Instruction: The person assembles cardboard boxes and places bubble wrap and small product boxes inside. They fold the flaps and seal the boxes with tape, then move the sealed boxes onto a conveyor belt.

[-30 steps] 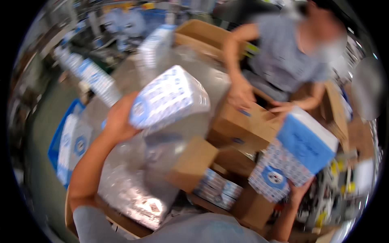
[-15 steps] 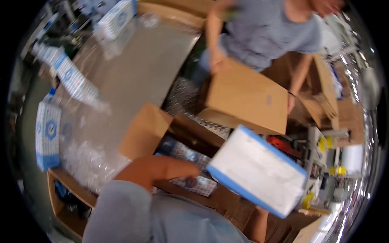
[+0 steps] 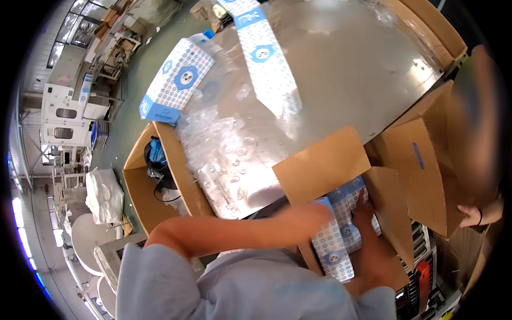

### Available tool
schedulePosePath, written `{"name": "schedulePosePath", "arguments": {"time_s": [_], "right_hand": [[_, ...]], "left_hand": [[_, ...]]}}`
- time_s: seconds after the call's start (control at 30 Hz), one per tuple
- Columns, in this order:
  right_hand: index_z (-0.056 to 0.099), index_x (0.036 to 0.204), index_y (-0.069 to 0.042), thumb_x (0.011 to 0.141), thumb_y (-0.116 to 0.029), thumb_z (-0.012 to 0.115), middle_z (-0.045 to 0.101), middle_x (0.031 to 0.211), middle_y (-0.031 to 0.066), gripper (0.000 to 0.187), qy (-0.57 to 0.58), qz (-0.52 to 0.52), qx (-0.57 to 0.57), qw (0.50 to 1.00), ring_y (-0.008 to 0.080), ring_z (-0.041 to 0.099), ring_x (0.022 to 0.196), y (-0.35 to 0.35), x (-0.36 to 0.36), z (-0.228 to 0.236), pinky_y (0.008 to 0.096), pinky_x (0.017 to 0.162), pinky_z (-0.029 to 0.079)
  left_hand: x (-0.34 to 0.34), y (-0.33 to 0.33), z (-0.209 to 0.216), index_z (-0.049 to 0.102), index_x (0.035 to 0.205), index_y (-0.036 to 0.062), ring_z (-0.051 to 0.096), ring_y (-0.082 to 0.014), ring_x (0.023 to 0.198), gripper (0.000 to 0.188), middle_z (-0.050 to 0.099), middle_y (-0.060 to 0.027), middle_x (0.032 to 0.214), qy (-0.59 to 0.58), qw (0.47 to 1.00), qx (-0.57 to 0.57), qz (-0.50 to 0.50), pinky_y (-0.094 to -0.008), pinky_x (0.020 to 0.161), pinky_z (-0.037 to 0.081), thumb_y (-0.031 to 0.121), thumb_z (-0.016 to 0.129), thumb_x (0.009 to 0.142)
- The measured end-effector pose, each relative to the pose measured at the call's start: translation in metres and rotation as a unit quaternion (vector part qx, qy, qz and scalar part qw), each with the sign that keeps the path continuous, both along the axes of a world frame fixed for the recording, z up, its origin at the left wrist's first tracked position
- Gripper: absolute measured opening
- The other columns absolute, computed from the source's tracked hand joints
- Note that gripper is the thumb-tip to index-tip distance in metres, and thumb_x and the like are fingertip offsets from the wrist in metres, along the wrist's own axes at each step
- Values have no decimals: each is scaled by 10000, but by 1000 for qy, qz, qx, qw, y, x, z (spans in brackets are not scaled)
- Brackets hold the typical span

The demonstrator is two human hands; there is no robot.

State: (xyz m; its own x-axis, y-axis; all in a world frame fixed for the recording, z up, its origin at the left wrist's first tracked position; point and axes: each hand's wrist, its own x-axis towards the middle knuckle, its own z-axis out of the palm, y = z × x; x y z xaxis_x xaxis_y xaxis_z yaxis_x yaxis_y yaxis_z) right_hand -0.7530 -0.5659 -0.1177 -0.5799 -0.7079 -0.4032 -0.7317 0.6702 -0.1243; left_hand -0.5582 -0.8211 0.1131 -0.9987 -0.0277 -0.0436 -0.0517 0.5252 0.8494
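Observation:
An open cardboard box point(image 3: 391, 213) stands in front of me with its flaps raised. Patterned white-and-blue packs lie in it: a nearer pack point(image 3: 332, 250) on the left and another pack point(image 3: 349, 230) beside it. My left hand point(image 3: 314, 217) touches the upper left edge of the nearer pack; motion blur smears its fingers. Over the other pack lies my right hand point(image 3: 364, 211), its fingers stretched along the surface. The lower parts of the packs inside the box are partly hidden by my hands and arms.
A metal table point(image 3: 341, 69) holds clear plastic packaging point(image 3: 229, 149), a long patterned pack point(image 3: 266, 58) and a standing patterned pack point(image 3: 178, 80). A cardboard box point(image 3: 141, 186) with dark items stands at left. On the right, a co-worker's hand point(image 3: 472, 215) is at another open carton point(image 3: 418, 165).
The view has swung left. The white-and-blue pack that was raised above the box at my right is no longer held up; both my hands are now at the packs in the box.

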Motion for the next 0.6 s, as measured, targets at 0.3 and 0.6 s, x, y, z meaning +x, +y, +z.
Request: {"name": "schedulePosePath", "arguments": {"time_s": [0.3, 0.6], "right_hand": [[575, 1162, -64, 817, -212, 692, 610, 1095, 140, 393, -282, 209, -272, 896, 322, 596, 945, -286, 123, 210, 405, 775, 473], [562, 1134, -66, 716, -35, 737, 539, 878, 132, 455, -338, 24, -363, 868, 271, 547, 731, -341, 159, 126, 379, 667, 461]], "left_hand": [[156, -71, -44, 240, 1485, 184, 296, -411, 1354, 1003, 231, -169, 1506, -325, 878, -299, 184, -479, 1048, 362, 328, 808, 672], [171, -99, -84, 563, 1207, 122, 533, -325, 1071, 491, 518, -117, 1229, -151, 895, -281, 310, -434, 910, 452, 110, 672, 729]]}}
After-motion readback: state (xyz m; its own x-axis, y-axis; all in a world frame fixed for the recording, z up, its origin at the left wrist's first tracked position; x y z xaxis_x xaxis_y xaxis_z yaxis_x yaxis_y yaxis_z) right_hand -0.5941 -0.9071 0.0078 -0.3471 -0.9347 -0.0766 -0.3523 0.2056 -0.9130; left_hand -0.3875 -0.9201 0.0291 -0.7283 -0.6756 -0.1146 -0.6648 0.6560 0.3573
